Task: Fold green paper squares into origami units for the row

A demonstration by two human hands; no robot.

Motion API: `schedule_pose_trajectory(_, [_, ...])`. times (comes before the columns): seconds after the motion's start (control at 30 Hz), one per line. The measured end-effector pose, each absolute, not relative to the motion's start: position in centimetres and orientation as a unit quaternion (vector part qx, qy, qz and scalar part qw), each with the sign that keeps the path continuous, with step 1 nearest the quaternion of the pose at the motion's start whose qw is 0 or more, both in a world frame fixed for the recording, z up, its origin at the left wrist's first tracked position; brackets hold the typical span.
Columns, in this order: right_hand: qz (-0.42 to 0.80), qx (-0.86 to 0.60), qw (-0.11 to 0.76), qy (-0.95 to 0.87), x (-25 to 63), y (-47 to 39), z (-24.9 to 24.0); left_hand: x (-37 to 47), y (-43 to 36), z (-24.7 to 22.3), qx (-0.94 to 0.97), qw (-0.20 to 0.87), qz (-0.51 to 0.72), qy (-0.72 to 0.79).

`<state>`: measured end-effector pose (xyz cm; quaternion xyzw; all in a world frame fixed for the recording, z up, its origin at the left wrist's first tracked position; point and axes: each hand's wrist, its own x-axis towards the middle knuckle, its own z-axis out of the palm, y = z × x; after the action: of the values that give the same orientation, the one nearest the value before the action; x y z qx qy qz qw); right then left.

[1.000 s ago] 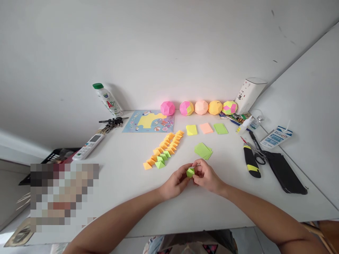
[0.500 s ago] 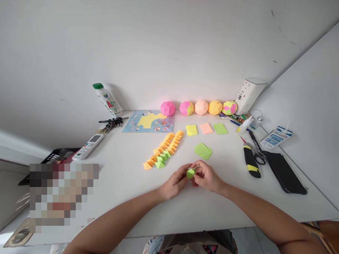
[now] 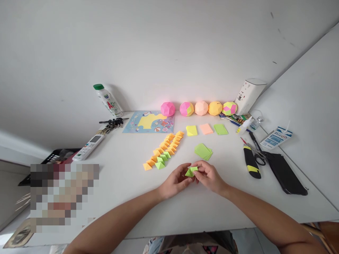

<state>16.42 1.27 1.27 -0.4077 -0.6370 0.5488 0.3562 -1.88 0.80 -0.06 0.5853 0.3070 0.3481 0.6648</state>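
Between my two hands is a small folded piece of green paper (image 3: 191, 171), partly opened into angled flaps. My left hand (image 3: 176, 181) holds its left side with thumb and fingers. The fingers of my right hand (image 3: 209, 176) pinch its right side. Just beyond lies a fanned stack of green sheets (image 3: 203, 151). To the left, folded orange pieces (image 3: 160, 148) stand in two slanting rows, with several folded green pieces (image 3: 160, 164) at their near end. Yellow (image 3: 191, 130), peach (image 3: 206, 129) and green pads (image 3: 220, 129) lie farther back.
Faceted paper balls (image 3: 167, 109) line the wall beside a blue card (image 3: 148, 122). At left are a bottle (image 3: 109, 101), keys and a remote (image 3: 88, 147). A cutter (image 3: 251, 162), scissors (image 3: 260, 158), glue bottle (image 3: 244, 126) and black pouch (image 3: 286, 173) lie at right.
The green piece has turned and its flaps now spread wider, with a flat flap showing at the right. My fingers have shifted slightly around it.
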Motion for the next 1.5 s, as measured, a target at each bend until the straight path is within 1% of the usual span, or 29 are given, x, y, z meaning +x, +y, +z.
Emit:
schedule_pose_trajectory(0.2, [0.543, -0.395, 0.338, -0.659, 16.5, 1.0, 1.4, -1.6, 1.1, 0.6, 0.574, 0.632, 0.365, 0.371])
schedule_pose_trajectory(0.37, [0.488, -0.380, 0.335, -0.710, 16.5, 1.0, 1.7, -1.7, 1.2, 0.3, 0.535, 0.666, 0.351, 0.383])
schedule_pose_trajectory(0.53, [0.506, -0.380, 0.344, -0.693, 16.5, 1.1, 1.8, -1.7, 1.3, 0.1, 0.493, 0.702, 0.348, 0.378])
schedule_pose_trajectory(0.7, [0.513, -0.372, 0.363, -0.683, 16.6, 1.1, 1.8, -1.6, 1.3, 0.3, 0.508, 0.706, 0.343, 0.356])
schedule_pose_trajectory(0.8, [0.506, -0.364, 0.344, -0.702, 16.6, 1.0, 1.9, -1.6, 1.4, 0.4, 0.486, 0.710, 0.365, 0.356])
schedule_pose_trajectory(0.9, [0.474, -0.353, 0.315, -0.742, 16.7, 0.8, 1.9, -1.8, 1.6, 0.6, 0.467, 0.724, 0.367, 0.351])
schedule_pose_trajectory(1.03, [0.421, -0.336, 0.290, -0.791, 16.9, 0.9, 1.8, -2.5, 2.1, 0.6, 0.478, 0.740, 0.332, 0.337])
schedule_pose_trajectory(1.13, [0.408, -0.298, 0.278, -0.817, 17.1, 1.2, 1.5, -2.8, 2.4, 0.4, 0.479, 0.758, 0.300, 0.327])
schedule_pose_trajectory(1.27, [0.371, -0.284, 0.306, -0.830, 17.2, 1.6, 1.1, -2.8, 2.4, 0.3, 0.479, 0.764, 0.278, 0.332])
schedule_pose_trajectory(1.5, [0.309, -0.309, 0.351, -0.828, 17.1, 2.0, 1.1, -2.4, 2.1, 0.7, 0.487, 0.750, 0.302, 0.331])
